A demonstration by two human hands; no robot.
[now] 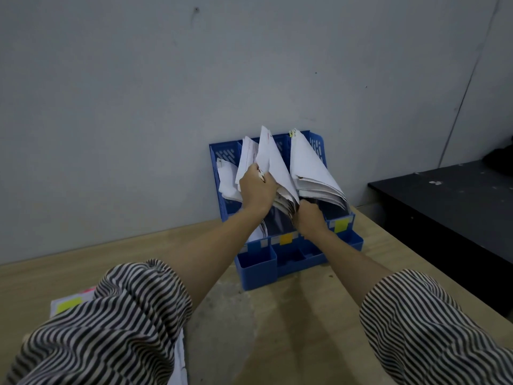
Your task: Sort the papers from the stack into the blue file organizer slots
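Papers (273,162) upright in blue file organizer (256,269), tops leaning wallward | left grip (256,187) pinches sheets | right grip (309,215) clasps bundle edge

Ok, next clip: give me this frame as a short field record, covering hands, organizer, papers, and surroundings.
left hand: grips upright sheets in the middle slot
right hand: curled at the lower edge of the papers, grip partly hidden
organizer: blue file organizer, on wooden table against the wall
papers: papers in slots, leaning left
labels: yellow tab, orange tab
remaining stack: stack, lower left, mostly behind the sleeve
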